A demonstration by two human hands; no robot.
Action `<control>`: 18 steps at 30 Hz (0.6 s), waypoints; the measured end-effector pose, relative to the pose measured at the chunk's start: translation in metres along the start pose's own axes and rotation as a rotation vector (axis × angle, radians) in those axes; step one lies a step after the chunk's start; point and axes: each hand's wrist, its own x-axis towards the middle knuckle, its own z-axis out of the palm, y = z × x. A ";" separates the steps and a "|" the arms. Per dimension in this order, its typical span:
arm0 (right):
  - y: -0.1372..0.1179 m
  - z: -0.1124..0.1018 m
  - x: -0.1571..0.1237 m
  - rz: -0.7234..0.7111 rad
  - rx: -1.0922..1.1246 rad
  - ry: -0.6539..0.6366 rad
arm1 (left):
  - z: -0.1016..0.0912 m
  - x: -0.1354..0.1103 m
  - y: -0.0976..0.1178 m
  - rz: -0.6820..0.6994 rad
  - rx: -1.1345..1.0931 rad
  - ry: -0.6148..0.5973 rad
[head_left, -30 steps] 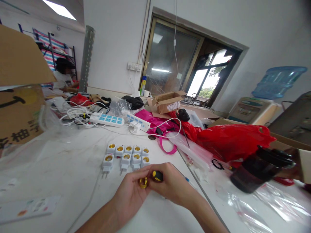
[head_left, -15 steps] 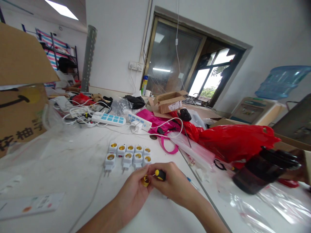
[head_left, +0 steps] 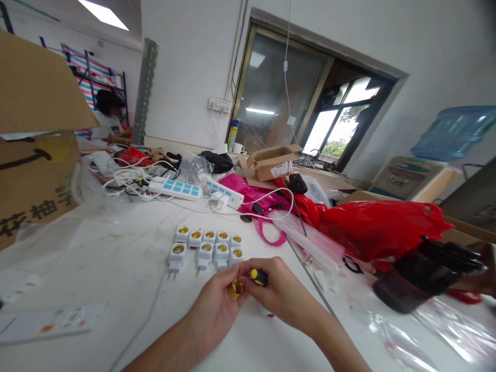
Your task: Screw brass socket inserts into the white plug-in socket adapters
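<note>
My left hand (head_left: 215,302) is closed around a brass-coloured lamp socket shell (head_left: 234,289), its round opening facing up toward me. In my right hand (head_left: 277,289) is a screwdriver (head_left: 259,277) with a yellow and black handle; its thin shaft points left toward the shell, and the tip is hidden by my fingers. Just beyond my hands, several white plug-in lamp sockets (head_left: 205,253) with brass-coloured inner rings stand in two rows on the white table (head_left: 127,279). A small white and red piece (head_left: 265,311) shows partly under my right hand.
White power strips (head_left: 176,188) and tangled cables lie at the back. A red plastic bag (head_left: 380,227) and a dark jug (head_left: 411,279) stand on the right, a cardboard box (head_left: 34,170) on the left. A white printed card (head_left: 50,324) lies front left. A person (head_left: 110,116) is in the far background.
The screwdriver handle has shifted slightly right, away from the brass shell, and more of the shell shows. The whole view has moved a little; both hands keep their hold.
</note>
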 end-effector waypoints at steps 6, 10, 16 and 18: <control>0.003 0.003 -0.002 -0.018 -0.018 0.011 | -0.003 0.000 -0.002 0.015 0.015 -0.060; 0.007 0.002 -0.005 -0.059 -0.037 0.071 | -0.003 0.000 -0.001 0.019 0.006 -0.063; 0.008 -0.005 -0.009 -0.040 0.037 0.147 | -0.004 0.004 -0.001 0.006 -0.032 -0.002; 0.008 -0.006 -0.009 -0.024 0.050 0.143 | -0.005 0.005 -0.001 0.003 -0.035 0.009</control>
